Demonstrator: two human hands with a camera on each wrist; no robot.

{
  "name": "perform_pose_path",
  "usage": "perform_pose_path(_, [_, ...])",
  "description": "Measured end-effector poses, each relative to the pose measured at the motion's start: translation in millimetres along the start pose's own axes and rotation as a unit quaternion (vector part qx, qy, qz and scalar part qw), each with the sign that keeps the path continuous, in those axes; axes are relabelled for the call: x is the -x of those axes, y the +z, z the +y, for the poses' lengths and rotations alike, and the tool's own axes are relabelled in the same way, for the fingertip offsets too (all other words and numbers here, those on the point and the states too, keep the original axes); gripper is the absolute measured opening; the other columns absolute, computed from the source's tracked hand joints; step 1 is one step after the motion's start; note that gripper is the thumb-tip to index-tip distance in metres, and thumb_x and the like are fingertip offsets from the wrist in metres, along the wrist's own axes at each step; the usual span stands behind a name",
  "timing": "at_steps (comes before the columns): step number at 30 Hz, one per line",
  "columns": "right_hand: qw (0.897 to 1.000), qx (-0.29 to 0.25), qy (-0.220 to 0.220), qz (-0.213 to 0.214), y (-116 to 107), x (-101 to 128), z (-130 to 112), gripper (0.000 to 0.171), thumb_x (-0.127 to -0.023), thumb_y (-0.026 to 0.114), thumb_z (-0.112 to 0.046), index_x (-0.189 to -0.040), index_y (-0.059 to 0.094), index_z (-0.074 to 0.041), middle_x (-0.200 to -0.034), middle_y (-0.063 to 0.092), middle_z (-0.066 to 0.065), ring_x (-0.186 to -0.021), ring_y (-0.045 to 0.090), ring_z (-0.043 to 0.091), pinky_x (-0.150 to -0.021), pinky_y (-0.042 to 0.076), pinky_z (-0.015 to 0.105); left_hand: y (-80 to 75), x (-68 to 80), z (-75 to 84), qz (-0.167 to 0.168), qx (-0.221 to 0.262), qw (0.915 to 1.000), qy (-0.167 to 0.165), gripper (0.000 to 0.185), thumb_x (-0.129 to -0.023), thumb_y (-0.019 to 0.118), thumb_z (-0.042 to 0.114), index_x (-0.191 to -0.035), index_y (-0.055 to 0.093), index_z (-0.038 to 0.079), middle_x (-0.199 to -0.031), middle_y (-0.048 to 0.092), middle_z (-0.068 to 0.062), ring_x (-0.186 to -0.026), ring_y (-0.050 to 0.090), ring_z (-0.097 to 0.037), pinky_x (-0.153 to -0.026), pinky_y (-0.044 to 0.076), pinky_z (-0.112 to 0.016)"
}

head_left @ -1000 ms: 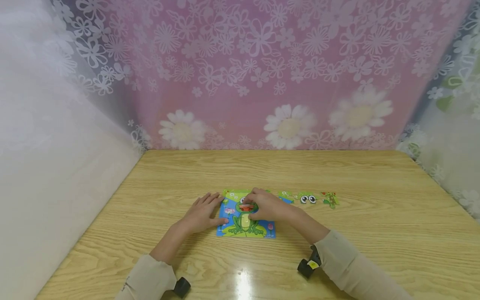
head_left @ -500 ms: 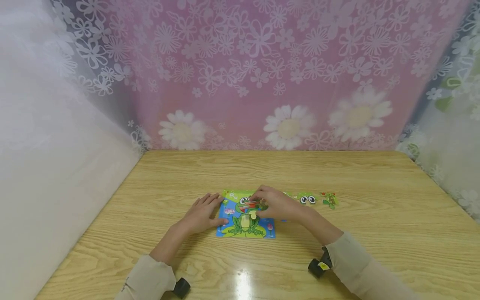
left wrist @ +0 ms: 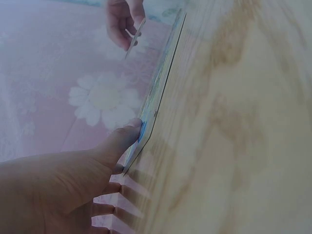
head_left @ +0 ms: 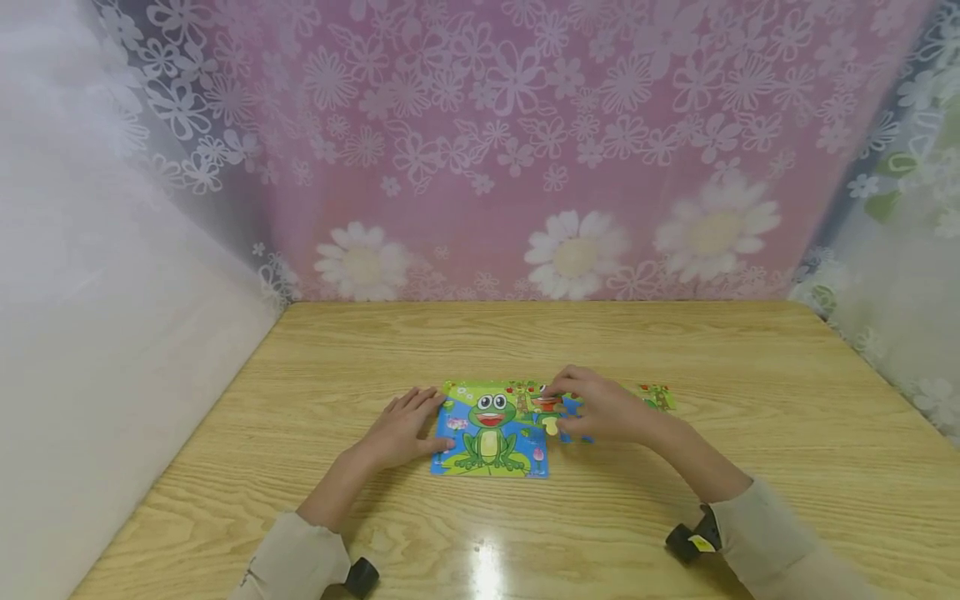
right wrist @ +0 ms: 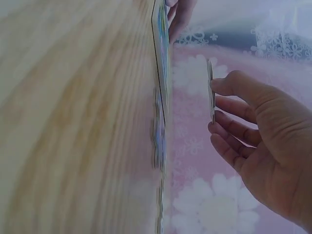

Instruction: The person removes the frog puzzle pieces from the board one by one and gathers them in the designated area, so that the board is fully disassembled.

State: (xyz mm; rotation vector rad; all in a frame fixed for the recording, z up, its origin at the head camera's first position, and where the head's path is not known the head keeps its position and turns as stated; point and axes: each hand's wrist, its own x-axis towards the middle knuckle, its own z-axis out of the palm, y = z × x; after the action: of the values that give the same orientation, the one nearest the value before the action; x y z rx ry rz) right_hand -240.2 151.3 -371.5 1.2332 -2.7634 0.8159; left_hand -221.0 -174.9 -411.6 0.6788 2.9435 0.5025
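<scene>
A flat frog puzzle board (head_left: 489, 458) lies on the table, with a whole smiling frog showing on its face. My left hand (head_left: 405, 429) rests at its left edge, fingers spread straight on the table and thumb (left wrist: 129, 129) on the board's margin. Just right of the board my right hand (head_left: 603, 408) pinches a puzzle piece (head_left: 550, 425) with a red mouth and yellow belly on it. In the right wrist view that piece (right wrist: 211, 92) is held edge-on, raised clear of the table, between thumb and fingers.
Loose puzzle pieces lie in a row right of the board: a blue one (head_left: 585, 435) partly under my right hand, and a tree piece (head_left: 657, 392) farther right. Flowered curtains (head_left: 525, 167) close off the table's back and sides.
My right hand has lifted the frog-mouth piece off the board and carried it right, uncovering the board's frog. It now hides some loose pieces. My left hand has stayed put.
</scene>
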Motion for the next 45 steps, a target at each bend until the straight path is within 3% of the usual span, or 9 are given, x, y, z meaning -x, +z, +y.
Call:
perform_pose_path(8, [1.0,-0.006,-0.01,0.008,-12.9,21.0,13.9,0.031,-0.079,0.068,-0.005,-0.11,0.064,-0.006,-0.108,0.053,0.003,-0.092,0.052,0.025,-0.071,0.048,0.041,0.7,0.8,-1.2,0.007,0.004,1.0,0.003,0.08,-0.083,0.059,0.054,-0.143,0.033,0.007,-0.147,0.026,-0.014,-0.134,0.015,-0.035,-0.105,0.012,-0.054])
perform_pose_path(20, [0.999,-0.002,0.036,-0.001,-23.6,50.5,32.6,0.029,-0.081,0.066,-0.004,-0.109,0.065,-0.008,-0.108,0.052,0.002,-0.093,0.052,0.023,-0.074,0.048,0.04,-1.7,1.8,1.2,0.006,0.007,0.9999,0.006,0.079,-0.083,0.06,0.052,-0.142,0.034,0.005,-0.146,0.027,-0.015,-0.134,0.016,-0.037,-0.105,0.013,-0.054])
perform_pose_path(27, [0.999,0.014,0.028,0.002,-25.1,63.4,45.6,0.029,-0.08,0.069,-0.004,-0.108,0.064,-0.008,-0.107,0.053,0.003,-0.093,0.053,0.023,-0.074,0.048,0.041,-2.4,2.2,2.0,0.009,0.007,0.9999,0.009,0.079,-0.084,0.06,0.051,-0.142,0.034,0.005,-0.145,0.028,-0.016,-0.134,0.016,-0.036,-0.105,0.013,-0.055])
perform_pose_path(40, [0.999,0.026,0.018,-0.007,-16.5,74.5,61.0,0.027,-0.078,0.072,-0.009,-0.104,0.066,-0.01,-0.104,0.053,-0.001,-0.093,0.051,0.019,-0.076,0.047,0.042,-2.4,1.8,2.4,0.007,0.006,0.9999,0.007,0.079,-0.083,0.06,0.052,-0.142,0.035,0.006,-0.145,0.029,-0.015,-0.134,0.016,-0.036,-0.105,0.013,-0.054])
perform_pose_path(45, [1.0,0.013,0.018,-0.012,-15.2,75.0,63.2,0.026,-0.078,0.073,-0.01,-0.104,0.066,-0.01,-0.104,0.054,0.0,-0.095,0.053,0.023,-0.078,0.047,0.044,-2.5,2.4,3.2,0.007,0.008,0.9999,0.007,0.079,-0.083,0.061,0.052,-0.142,0.035,0.006,-0.145,0.029,-0.015,-0.134,0.016,-0.036,-0.105,0.013,-0.054])
